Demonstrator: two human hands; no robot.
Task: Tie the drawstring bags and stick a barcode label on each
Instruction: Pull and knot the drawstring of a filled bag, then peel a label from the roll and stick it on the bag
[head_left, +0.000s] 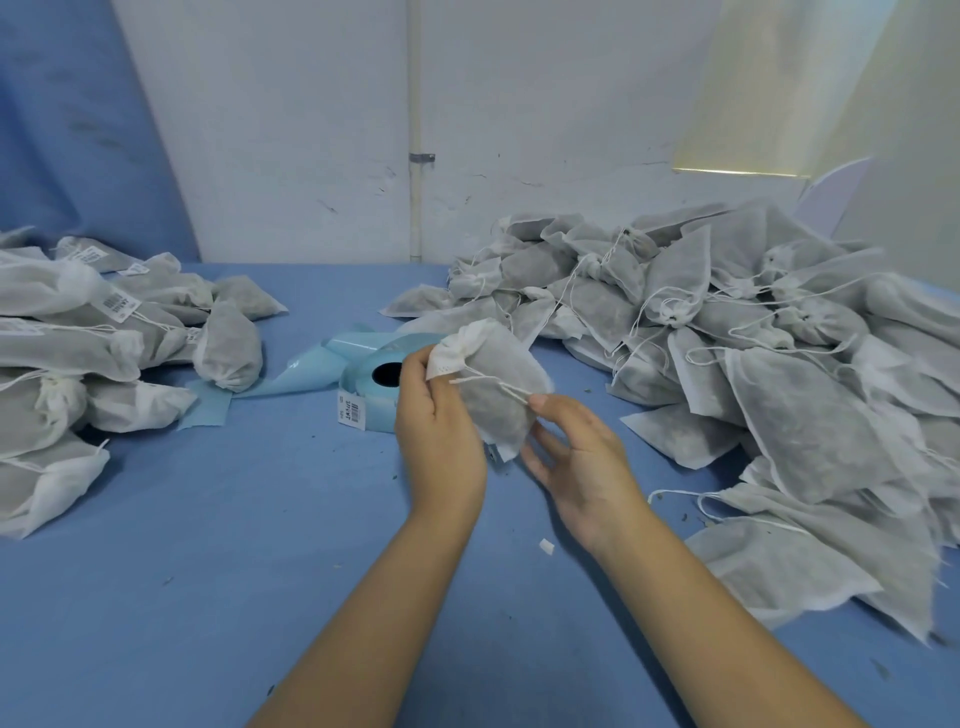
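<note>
Above the blue table (260, 519), just in front of the label roll (363, 400), one filled bag (501, 415) is held between both hands. The left hand (439, 431) has its fingers curled round the gathered neck, so the mouth points up and to the left, away from the person. The bag's long axis runs from that neck down and to the right, its closed bottom nearest the right hand (582, 462). The drawstring (498, 388) lies taut across the bag's face from the neck to the right thumb, which appears to pinch its end against a finger hidden behind the fabric (the other fingers hang loosely spread below). My reading is that the cord is being drawn tight before knotting. The pull should run rightward, away from the neck, while the left hand anchors it. The roll sits nearer the left hand for the barcode step. A pile of untied bags (753, 364) lies to the right, and a pile of labelled bags (78, 338) lies to the left.
</note>
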